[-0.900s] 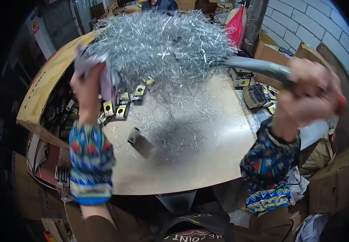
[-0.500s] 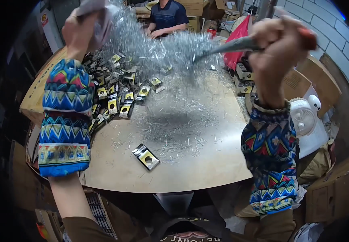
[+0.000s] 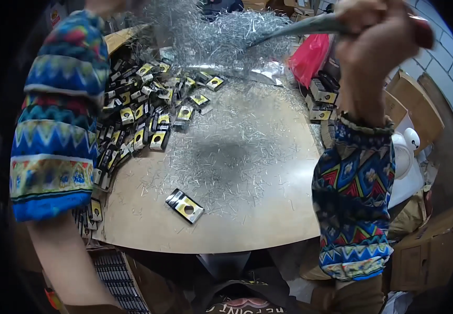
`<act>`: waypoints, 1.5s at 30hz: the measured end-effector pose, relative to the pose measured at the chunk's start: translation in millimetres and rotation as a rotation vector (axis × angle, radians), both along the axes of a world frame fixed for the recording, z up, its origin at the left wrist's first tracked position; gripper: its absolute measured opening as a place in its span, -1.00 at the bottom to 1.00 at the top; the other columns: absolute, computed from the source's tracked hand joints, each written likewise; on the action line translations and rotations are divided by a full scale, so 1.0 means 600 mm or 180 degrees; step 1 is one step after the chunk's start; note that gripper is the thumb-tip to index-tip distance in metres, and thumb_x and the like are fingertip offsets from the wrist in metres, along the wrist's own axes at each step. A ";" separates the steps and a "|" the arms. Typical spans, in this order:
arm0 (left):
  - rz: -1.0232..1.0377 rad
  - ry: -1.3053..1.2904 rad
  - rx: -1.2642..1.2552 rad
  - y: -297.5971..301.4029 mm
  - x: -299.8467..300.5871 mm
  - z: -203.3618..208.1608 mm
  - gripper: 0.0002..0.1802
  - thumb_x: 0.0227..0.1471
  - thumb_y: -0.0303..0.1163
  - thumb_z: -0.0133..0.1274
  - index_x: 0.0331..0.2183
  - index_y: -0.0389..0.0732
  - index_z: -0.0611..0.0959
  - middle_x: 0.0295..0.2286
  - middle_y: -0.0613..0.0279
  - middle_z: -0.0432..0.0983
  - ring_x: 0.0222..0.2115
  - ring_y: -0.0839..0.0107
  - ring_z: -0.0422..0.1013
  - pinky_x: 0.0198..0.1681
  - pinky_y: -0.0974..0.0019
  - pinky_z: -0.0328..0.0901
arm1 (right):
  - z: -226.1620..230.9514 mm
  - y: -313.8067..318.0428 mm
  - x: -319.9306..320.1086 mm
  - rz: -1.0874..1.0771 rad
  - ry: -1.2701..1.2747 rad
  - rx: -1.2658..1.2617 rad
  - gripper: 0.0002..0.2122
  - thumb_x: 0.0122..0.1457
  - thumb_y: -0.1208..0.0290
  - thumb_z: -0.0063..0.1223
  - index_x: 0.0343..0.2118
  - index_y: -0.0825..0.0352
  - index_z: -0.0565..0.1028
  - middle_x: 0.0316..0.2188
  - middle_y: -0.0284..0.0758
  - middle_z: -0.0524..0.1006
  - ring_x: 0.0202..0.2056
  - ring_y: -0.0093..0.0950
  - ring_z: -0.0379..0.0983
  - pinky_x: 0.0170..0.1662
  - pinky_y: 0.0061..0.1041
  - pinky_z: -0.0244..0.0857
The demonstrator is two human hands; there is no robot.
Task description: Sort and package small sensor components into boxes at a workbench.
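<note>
My right hand [image 3: 381, 39], blurred, is closed around a long grey tapered tool [image 3: 310, 26] with a red end, raised at the upper right. The tool's tip reaches into a tall heap of thin silvery sticks [image 3: 252, 26] at the far side of the table. My left hand [image 3: 103, 5] is cut off by the top edge, left of the heap; its fingers do not show. Nearer me, a single black, yellow and white packet [image 3: 184, 205] with a round dark spot lies flat. Loose thin sticks [image 3: 226, 157] are scattered across the middle of the table.
Many similar packets [image 3: 142, 110] are piled along the table's left side. At the right edge are stacked packets [image 3: 320, 99], a pink plastic bag [image 3: 310, 60] and a white fan [image 3: 403, 154]. Cardboard boxes [image 3: 428, 246] stand beside the table [image 3: 268, 230]. Another person [image 3: 221, 6] sits opposite.
My left hand has moved up and left, mostly out of the picture. My right hand has shifted slightly up and right with the tool. More loose sticks lie on the table.
</note>
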State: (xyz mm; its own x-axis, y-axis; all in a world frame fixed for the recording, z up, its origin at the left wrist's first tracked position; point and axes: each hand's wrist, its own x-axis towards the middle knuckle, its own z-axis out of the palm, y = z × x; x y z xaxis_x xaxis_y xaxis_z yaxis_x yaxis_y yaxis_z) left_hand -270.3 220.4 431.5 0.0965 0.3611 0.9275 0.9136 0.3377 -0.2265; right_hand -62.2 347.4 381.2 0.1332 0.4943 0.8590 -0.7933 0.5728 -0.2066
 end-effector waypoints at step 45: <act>-0.1303 -0.2029 -0.4493 -0.240 0.083 -0.591 -0.25 -0.37 -0.37 0.26 0.00 -0.11 0.45 0.02 0.04 0.27 0.02 -0.01 0.20 0.09 -0.02 0.11 | -0.588 0.302 0.124 -0.1112 -0.3073 -0.1268 -0.61 0.07 0.41 0.14 -0.06 0.44 0.36 -0.30 -0.27 0.52 -0.20 -0.48 0.43 -0.11 -0.47 0.29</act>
